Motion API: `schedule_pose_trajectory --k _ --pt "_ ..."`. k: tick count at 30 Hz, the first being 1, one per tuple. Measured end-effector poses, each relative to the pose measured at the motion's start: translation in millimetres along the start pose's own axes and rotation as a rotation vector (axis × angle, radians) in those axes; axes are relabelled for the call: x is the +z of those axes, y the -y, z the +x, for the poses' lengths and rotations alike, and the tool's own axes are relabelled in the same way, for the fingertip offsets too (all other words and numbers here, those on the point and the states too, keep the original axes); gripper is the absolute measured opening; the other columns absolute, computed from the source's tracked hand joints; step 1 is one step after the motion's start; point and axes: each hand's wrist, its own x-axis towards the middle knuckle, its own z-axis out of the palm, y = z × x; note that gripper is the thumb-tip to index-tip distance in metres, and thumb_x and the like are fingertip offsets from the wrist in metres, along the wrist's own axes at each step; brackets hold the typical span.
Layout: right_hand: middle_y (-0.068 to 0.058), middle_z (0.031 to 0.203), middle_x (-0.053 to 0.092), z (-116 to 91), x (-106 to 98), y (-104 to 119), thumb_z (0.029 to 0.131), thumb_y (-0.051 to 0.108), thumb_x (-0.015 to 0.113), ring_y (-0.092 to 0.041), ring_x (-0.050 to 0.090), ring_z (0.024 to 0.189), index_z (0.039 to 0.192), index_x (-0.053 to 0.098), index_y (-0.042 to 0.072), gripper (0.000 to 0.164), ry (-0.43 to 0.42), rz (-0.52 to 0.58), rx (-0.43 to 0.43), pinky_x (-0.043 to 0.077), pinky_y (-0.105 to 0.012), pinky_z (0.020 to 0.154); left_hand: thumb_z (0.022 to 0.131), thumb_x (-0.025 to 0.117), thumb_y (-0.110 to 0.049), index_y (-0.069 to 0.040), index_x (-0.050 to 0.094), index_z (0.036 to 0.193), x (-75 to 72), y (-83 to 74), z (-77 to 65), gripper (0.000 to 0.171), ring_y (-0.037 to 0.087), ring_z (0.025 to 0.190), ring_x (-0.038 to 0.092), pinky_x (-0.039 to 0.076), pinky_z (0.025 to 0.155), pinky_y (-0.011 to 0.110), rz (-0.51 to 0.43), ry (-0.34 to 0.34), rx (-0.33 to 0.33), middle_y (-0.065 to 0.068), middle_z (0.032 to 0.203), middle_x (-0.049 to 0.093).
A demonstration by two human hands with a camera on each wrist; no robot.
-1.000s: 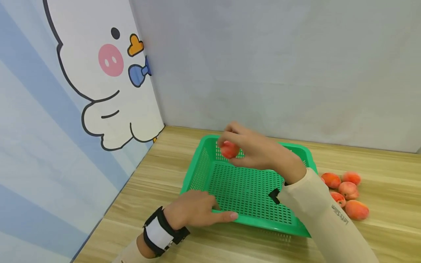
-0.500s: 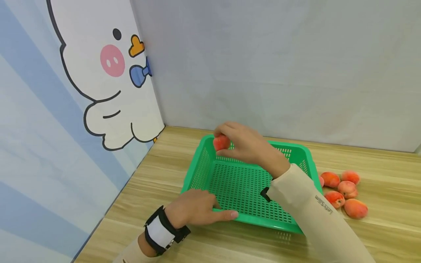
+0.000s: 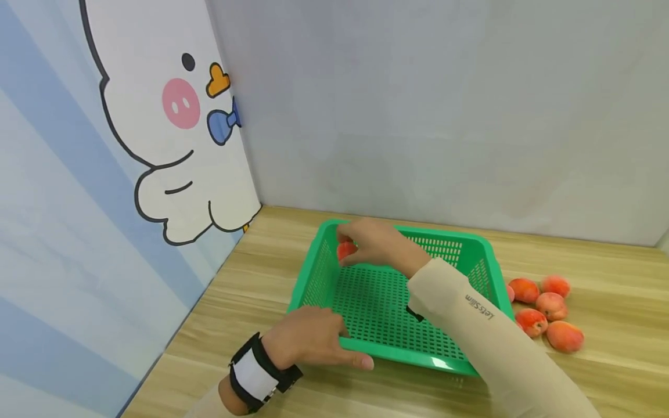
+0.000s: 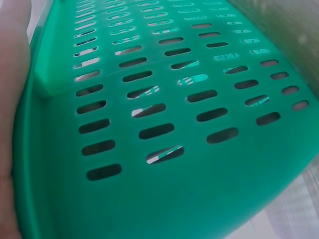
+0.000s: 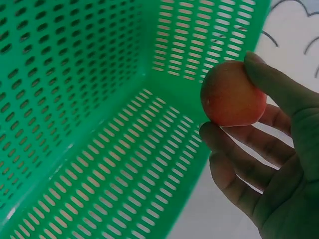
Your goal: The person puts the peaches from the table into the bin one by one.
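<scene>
My right hand [image 3: 372,242] is pinching a round peach [image 5: 233,95] over a slotted plastic basket [image 3: 381,299], my left hand [image 3: 316,338] gripping its rim [image 3: 405,352].

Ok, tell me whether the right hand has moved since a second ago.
Yes: in the head view, against the basket, the right hand has shifted left and slightly lower, toward the far left corner.
</scene>
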Motion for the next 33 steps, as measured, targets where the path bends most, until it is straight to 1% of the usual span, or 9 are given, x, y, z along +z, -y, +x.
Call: schedule_pose_trajectory --k 2,3,6,9,11,16,22,26,33 --pt "0.008 0.085 0.056 4.1 7.2 -0.9 0.081 0.04 0.076 -0.008 0.051 0.072 0.095 0.059 0.018 0.031 0.018 -0.025 -0.002 0.045 -0.024 0.061 0.07 0.044 -0.088 -0.024 0.066 0.063 0.7 0.8 -0.4 0.068 0.007 0.051 0.053 0.048 0.06 0.033 0.008 -0.013 0.013 -0.008 0.049 0.046" --pt "0.007 0.087 0.055 5.8 10.5 -1.1 0.081 0.039 0.076 -0.008 0.05 0.072 0.095 0.059 0.018 0.031 0.03 -0.035 -0.002 0.045 -0.024 0.061 0.07 0.045 -0.088 -0.024 0.065 0.062 0.7 1.1 -0.7 0.067 0.007 0.049 0.052 0.047 0.058 0.032 0.009 -0.016 0.017 -0.008 0.048 0.046" --pt "0.006 0.091 0.053 7.8 19.3 -3.2 0.081 0.039 0.076 -0.009 0.05 0.073 0.099 0.059 0.019 0.032 0.057 -0.072 0.008 0.045 -0.025 0.061 0.07 0.047 -0.087 -0.024 0.067 0.065 0.4 0.6 0.6 0.066 0.007 0.049 0.051 0.045 0.053 0.03 0.015 -0.018 0.028 -0.009 0.047 0.044" --pt "0.005 0.094 0.054 9.1 25.4 -5.0 0.082 0.036 0.076 -0.01 0.05 0.075 0.103 0.061 0.019 0.032 0.075 -0.092 0.012 0.045 -0.026 0.062 0.069 0.05 -0.086 -0.025 0.07 0.071 -0.7 0.7 2.0 0.063 0.006 0.052 0.051 0.044 0.052 0.029 0.022 -0.019 0.035 -0.01 0.047 0.045" --pt "0.003 0.096 0.055 9.5 28.4 -6.4 0.082 0.032 0.077 -0.011 0.05 0.077 0.104 0.062 0.017 0.03 0.076 -0.097 0.004 0.046 -0.028 0.063 0.069 0.05 -0.086 -0.026 0.067 0.065 -0.9 1.0 3.1 0.062 0.007 0.053 0.051 0.044 0.05 0.029 0.029 -0.026 0.041 -0.01 0.046 0.04" --pt "0.001 0.101 0.056 9.7 36.5 -10.8 0.083 0.026 0.076 -0.013 0.052 0.083 0.108 0.063 0.016 0.029 0.073 -0.104 -0.019 0.048 -0.032 0.067 0.066 0.049 -0.088 -0.028 0.064 0.062 0.1 0.5 4.3 0.062 0.007 0.052 0.049 0.042 0.048 0.027 0.036 -0.033 0.035 -0.01 0.047 0.035" --pt "0.004 0.096 0.052 10.6 46.0 -16.7 0.086 0.026 0.073 -0.011 0.051 0.079 0.104 0.06 0.018 0.023 0.059 -0.117 -0.037 0.047 -0.031 0.065 0.067 0.049 -0.088 -0.027 0.058 0.054 1.9 0.5 5.2 0.062 0.007 0.049 0.047 0.04 0.045 0.027 0.032 -0.032 0.031 -0.011 0.046 0.031" --pt "0.005 0.097 0.051 11.3 48.0 -16.0 0.089 0.029 0.069 -0.011 0.052 0.081 0.108 0.06 0.02 0.022 0.071 -0.145 -0.024 0.047 -0.03 0.067 0.068 0.049 -0.087 -0.028 0.058 0.055 2.0 0.5 4.7 0.062 0.007 0.049 0.048 0.041 0.045 0.027 0.03 -0.038 0.041 -0.011 0.045 0.035" --pt "0.003 0.1 0.053 9.7 51.7 -18.3 0.09 0.025 0.069 -0.012 0.054 0.084 0.112 0.062 0.019 0.024 0.088 -0.147 -0.024 0.049 -0.031 0.069 0.07 0.047 -0.087 -0.022 0.044 0.047 2.7 -2.2 4.5 0.069 0.006 0.043 0.035 0.034 0.041 0.026 0.034 -0.052 0.043 -0.011 0.046 0.021"
